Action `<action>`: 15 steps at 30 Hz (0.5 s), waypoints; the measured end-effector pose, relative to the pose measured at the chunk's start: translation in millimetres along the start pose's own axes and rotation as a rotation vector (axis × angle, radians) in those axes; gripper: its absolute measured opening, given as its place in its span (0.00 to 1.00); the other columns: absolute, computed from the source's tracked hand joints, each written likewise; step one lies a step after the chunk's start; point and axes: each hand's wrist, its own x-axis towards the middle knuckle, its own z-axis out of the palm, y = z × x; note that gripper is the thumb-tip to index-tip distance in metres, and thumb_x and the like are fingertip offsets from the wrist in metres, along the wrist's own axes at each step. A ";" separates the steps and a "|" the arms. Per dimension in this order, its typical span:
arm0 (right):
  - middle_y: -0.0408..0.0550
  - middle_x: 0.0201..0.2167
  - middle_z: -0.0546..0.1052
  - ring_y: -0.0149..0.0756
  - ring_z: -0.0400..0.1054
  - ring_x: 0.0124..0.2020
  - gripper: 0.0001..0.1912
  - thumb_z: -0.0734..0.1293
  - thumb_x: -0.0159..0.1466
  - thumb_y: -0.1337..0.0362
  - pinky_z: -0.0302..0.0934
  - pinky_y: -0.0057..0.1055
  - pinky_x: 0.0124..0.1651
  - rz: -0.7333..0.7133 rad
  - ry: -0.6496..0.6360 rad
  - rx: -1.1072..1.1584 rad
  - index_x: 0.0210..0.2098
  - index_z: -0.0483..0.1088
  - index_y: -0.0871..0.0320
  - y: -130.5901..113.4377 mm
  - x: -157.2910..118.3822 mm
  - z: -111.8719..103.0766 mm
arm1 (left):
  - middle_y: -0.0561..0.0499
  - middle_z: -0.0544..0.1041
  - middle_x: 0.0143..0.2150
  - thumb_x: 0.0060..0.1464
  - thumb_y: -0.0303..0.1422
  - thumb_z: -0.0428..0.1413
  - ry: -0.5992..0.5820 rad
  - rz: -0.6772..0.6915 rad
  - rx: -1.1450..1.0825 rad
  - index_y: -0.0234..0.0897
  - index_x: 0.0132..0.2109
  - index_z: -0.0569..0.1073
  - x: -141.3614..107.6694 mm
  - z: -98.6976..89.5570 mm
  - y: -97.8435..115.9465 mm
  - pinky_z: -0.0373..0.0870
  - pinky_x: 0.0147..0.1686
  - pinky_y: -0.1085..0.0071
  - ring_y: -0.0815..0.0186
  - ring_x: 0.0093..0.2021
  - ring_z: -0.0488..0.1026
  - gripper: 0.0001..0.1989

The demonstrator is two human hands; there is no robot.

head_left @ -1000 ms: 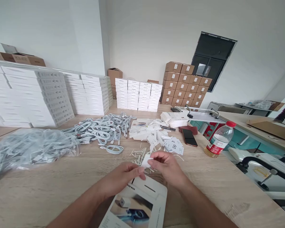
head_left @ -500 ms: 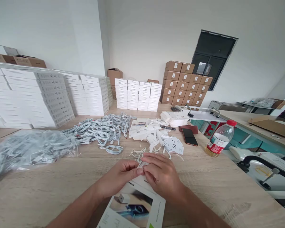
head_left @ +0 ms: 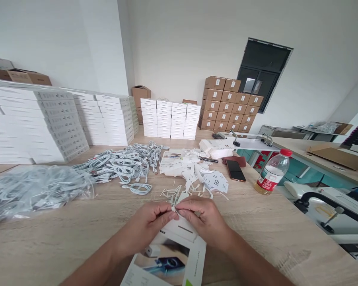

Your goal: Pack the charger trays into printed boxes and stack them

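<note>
A flat printed cardboard package (head_left: 179,232) with a phone-and-charger picture lies in front of me, its narrow end pointing away. My left hand (head_left: 155,222) pinches that far end between thumb and forefinger. Close beside it, my right hand (head_left: 204,220) pinches the same end, its fingertips nearly touching the left ones. A small white bit of card shows between the fingertips; whether it is loose or attached cannot be made out. A dark slot is visible in the card below my right fingers. Just beyond my hands lie thin off-white paper strips (head_left: 171,194).
Coiled white cables (head_left: 128,163) are heaped left of centre, beside a clear plastic bag (head_left: 41,188) of cables. Card scraps (head_left: 193,169), a phone (head_left: 235,171) and a drink bottle (head_left: 273,172) lie or stand to the right. White boxes (head_left: 168,119) are stacked behind.
My right hand has turned from fingers spread over the card to a pinch at its far end, uncovering more of the slot. The left hand keeps its pinch. The view has shifted slightly.
</note>
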 end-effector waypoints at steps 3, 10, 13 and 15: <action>0.44 0.34 0.81 0.34 0.74 0.35 0.10 0.65 0.67 0.63 0.65 0.30 0.40 0.014 -0.033 -0.033 0.41 0.79 0.50 -1.1 -0.7 -0.7 | 0.56 0.64 0.27 0.63 0.43 0.50 -0.010 0.065 0.121 0.37 0.29 0.67 -1.6 1.3 3.8 0.58 0.30 0.74 0.69 0.29 0.59 0.18; 0.45 0.32 0.79 0.34 0.71 0.34 0.12 0.62 0.70 0.59 0.61 0.30 0.38 -0.060 -0.120 -0.189 0.42 0.78 0.49 -5.9 -2.2 -4.9 | 0.55 0.68 0.27 0.64 0.43 0.48 -0.022 0.118 0.287 0.38 0.29 0.69 -2.0 4.0 3.0 0.58 0.30 0.74 0.69 0.28 0.62 0.18; 0.45 0.31 0.78 0.33 0.70 0.33 0.14 0.60 0.70 0.59 0.59 0.29 0.36 -0.082 -0.144 -0.256 0.39 0.77 0.50 -8.3 -1.7 -6.8 | 0.55 0.69 0.27 0.64 0.43 0.48 -0.031 0.111 0.316 0.38 0.30 0.69 -1.5 4.5 3.0 0.58 0.30 0.74 0.70 0.29 0.63 0.19; 0.45 0.31 0.77 0.32 0.70 0.33 0.14 0.60 0.71 0.59 0.59 0.28 0.36 -0.100 -0.161 -0.302 0.37 0.77 0.52 -9.6 -1.6 -7.8 | 0.55 0.70 0.28 0.65 0.44 0.47 -0.040 0.103 0.324 0.38 0.30 0.70 -1.3 4.7 3.9 0.59 0.31 0.74 0.69 0.29 0.64 0.19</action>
